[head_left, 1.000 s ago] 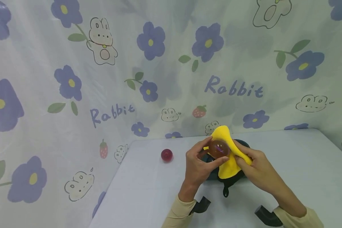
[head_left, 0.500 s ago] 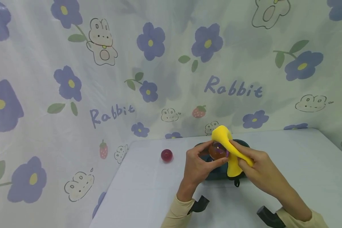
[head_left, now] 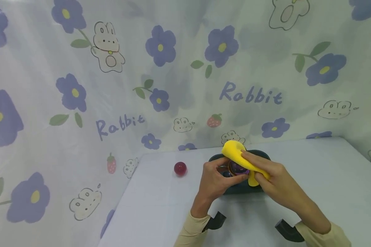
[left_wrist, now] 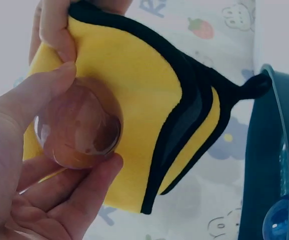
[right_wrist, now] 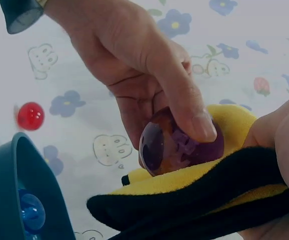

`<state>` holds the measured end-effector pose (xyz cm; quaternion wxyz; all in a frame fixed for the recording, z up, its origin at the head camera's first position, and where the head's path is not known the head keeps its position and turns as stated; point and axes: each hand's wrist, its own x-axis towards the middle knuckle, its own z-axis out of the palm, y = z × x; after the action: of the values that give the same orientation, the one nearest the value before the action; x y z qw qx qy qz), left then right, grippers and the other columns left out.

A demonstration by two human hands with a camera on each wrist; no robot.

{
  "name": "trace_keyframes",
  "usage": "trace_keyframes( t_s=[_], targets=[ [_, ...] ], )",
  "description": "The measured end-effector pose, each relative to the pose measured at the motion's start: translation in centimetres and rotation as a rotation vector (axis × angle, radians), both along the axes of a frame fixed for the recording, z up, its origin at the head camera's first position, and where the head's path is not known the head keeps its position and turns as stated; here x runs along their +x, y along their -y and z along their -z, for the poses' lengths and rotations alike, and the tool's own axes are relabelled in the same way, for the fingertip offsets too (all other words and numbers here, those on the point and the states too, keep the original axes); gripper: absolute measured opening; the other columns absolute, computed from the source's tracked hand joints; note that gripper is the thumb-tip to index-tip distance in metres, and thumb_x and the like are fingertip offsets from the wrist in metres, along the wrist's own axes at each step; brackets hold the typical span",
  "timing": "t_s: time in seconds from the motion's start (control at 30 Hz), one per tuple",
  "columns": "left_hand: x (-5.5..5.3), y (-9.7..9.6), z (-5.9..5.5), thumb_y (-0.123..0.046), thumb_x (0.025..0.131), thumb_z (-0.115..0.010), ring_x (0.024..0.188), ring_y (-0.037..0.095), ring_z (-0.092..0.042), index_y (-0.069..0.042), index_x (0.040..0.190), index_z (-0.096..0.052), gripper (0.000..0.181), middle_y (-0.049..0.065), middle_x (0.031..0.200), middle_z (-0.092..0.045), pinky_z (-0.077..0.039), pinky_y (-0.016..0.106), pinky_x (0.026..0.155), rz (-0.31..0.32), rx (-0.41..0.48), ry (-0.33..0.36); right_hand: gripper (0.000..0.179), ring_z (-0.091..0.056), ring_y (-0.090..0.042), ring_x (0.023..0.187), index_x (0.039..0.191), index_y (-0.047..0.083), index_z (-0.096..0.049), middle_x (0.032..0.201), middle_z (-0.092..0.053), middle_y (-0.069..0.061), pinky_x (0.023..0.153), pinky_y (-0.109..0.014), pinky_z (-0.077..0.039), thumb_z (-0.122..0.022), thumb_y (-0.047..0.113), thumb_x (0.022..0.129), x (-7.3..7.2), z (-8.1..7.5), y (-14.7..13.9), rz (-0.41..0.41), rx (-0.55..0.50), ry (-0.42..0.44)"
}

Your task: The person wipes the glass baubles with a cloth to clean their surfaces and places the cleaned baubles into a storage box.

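My left hand holds a transparent ball between thumb and fingertips. The ball looks amber in the left wrist view and purple in the right wrist view. My right hand grips a yellow cloth with black edging and a hanging loop. Pressed to the ball, the cloth folds over its far and right side; in the head view it hides much of the ball. Both hands are above a dark teal tub. Inside the tub, a blue transparent ball shows.
A red ball lies on the white table, left of the tub. Behind the table hangs a curtain printed with flowers and rabbits.
The cloth has shifted slightly down and left, folding further over the ball; its loop has gone out of sight in the head view. The left hand keeps its hold.
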<state>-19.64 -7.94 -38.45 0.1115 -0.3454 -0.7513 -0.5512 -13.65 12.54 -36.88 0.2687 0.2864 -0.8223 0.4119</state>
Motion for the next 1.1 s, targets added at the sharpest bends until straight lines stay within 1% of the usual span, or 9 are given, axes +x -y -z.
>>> trace_keyframes(
  t_s=[0.1, 0.2, 0.33, 0.4, 0.53, 0.63, 0.77, 0.9, 1.1],
  targets=[
    [-0.1, 0.0, -0.2, -0.024, 0.081, -0.090, 0.095, 0.005, -0.074, -0.013, 0.120, -0.075, 0.043, 0.002, 0.111, -0.080, -0.064, 0.025, 0.084, 0.007, -0.012, 0.009, 0.071, -0.057, 0.002, 0.112, 0.150, 0.012, -0.055, 0.149, -0.061, -0.016, 0.068, -0.014, -0.050, -0.058, -0.022, 0.087, -0.1, 0.1, -0.1, -0.014, -0.009, 0.005],
    [0.2, 0.1, -0.2, -0.024, 0.082, -0.090, 0.095, 0.005, -0.074, -0.013, 0.120, -0.075, 0.043, 0.003, 0.111, -0.080, -0.064, 0.024, 0.083, 0.012, -0.026, 0.013, 0.070, -0.055, 0.008, 0.124, 0.151, 0.012, -0.054, 0.149, -0.060, -0.015, 0.082, -0.006, -0.052, -0.058, -0.021, 0.089, -0.2, 0.3, -0.2, -0.035, -0.010, 0.027],
    [0.5, 0.1, -0.4, -0.023, 0.081, -0.090, 0.100, 0.005, -0.074, -0.014, 0.123, -0.074, 0.046, 0.002, 0.116, -0.079, -0.063, 0.024, 0.085, 0.043, -0.038, 0.011, 0.070, -0.054, 0.006, 0.130, 0.151, 0.014, -0.054, 0.147, -0.061, -0.015, 0.097, -0.006, -0.050, -0.058, -0.019, 0.090, -0.4, 0.4, -0.5, -0.030, -0.010, 0.052],
    [0.5, 0.1, -0.6, -0.022, 0.081, -0.090, 0.103, 0.006, -0.073, -0.014, 0.125, -0.073, 0.047, 0.001, 0.119, -0.078, -0.063, 0.024, 0.085, 0.061, -0.035, -0.006, 0.069, -0.058, 0.005, 0.123, 0.152, 0.015, -0.053, 0.146, -0.062, -0.017, 0.093, -0.009, -0.054, -0.059, -0.018, 0.091, -0.5, 0.4, -0.6, -0.030, -0.018, 0.068],
    [0.5, 0.1, -0.8, -0.019, 0.080, -0.091, 0.105, 0.007, -0.073, -0.012, 0.126, -0.072, 0.051, 0.002, 0.120, -0.077, -0.063, 0.024, 0.083, 0.071, -0.039, -0.073, 0.063, -0.063, 0.000, 0.096, 0.150, 0.011, -0.055, 0.141, -0.064, -0.021, 0.076, -0.016, -0.059, -0.056, -0.017, 0.093, -0.8, 0.3, -0.7, -0.060, -0.063, 0.113],
    [0.5, 0.2, -0.9, -0.019, 0.079, -0.092, 0.104, 0.007, -0.073, -0.012, 0.126, -0.072, 0.052, 0.002, 0.119, -0.077, -0.063, 0.022, 0.081, 0.060, -0.057, -0.103, 0.058, -0.057, -0.006, 0.074, 0.148, 0.005, -0.055, 0.138, -0.065, -0.026, 0.062, -0.021, -0.054, -0.053, -0.015, 0.094, -0.9, 0.5, -0.7, -0.080, -0.101, 0.164],
    [0.7, 0.3, -0.9, -0.019, 0.079, -0.092, 0.102, 0.007, -0.073, -0.012, 0.127, -0.072, 0.053, 0.003, 0.118, -0.077, -0.064, 0.023, 0.079, 0.056, -0.061, -0.106, 0.053, -0.047, -0.007, 0.060, 0.148, 0.002, -0.054, 0.136, -0.063, -0.031, 0.054, -0.022, -0.048, -0.053, -0.012, 0.097, -0.9, 0.8, -0.5, -0.083, -0.134, 0.223],
    [0.8, 0.4, -0.9, -0.017, 0.078, -0.093, 0.101, 0.008, -0.074, -0.012, 0.128, -0.072, 0.055, 0.004, 0.117, -0.078, -0.065, 0.025, 0.078, 0.048, -0.037, -0.139, 0.051, -0.045, -0.008, 0.057, 0.148, -0.001, -0.053, 0.131, -0.066, -0.032, 0.052, -0.022, -0.047, -0.053, -0.011, 0.098, -1.1, 1.0, -0.5, -0.091, -0.166, 0.231],
    [0.8, 0.5, -0.8, -0.025, 0.081, -0.090, 0.100, 0.013, -0.076, -0.010, 0.130, -0.072, 0.054, 0.007, 0.116, -0.079, -0.065, 0.028, 0.078, 0.019, 0.060, -0.137, 0.047, -0.056, -0.010, 0.067, 0.148, -0.009, -0.049, 0.124, -0.069, -0.029, 0.060, -0.022, -0.055, -0.054, -0.006, 0.100, -1.3, 1.2, -0.1, -0.102, -0.217, 0.282]
  ],
)
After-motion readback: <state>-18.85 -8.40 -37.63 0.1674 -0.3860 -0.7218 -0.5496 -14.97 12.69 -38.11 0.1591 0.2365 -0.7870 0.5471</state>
